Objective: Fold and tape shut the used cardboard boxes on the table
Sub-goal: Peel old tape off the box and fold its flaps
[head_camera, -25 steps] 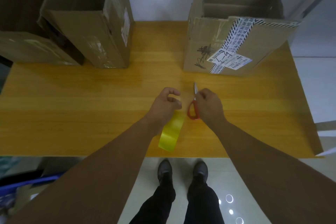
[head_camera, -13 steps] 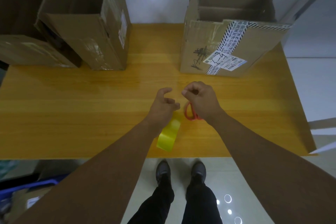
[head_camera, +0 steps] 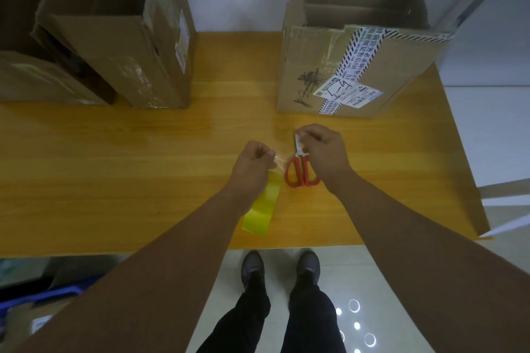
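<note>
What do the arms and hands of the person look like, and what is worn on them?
The left forearm and the right forearm are bare; no sleeve shows in the picture. The left hand and the right hand wear no gloves, and I see no watch, ring or bracelet.

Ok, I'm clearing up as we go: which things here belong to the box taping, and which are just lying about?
For the job: yellow tape roll in the left hand, its pulled end pinched by the right hand; red scissors; striped-tape box; tall box at left; low box beside it.
Lying about: blue crate on the floor, lower left.
</note>
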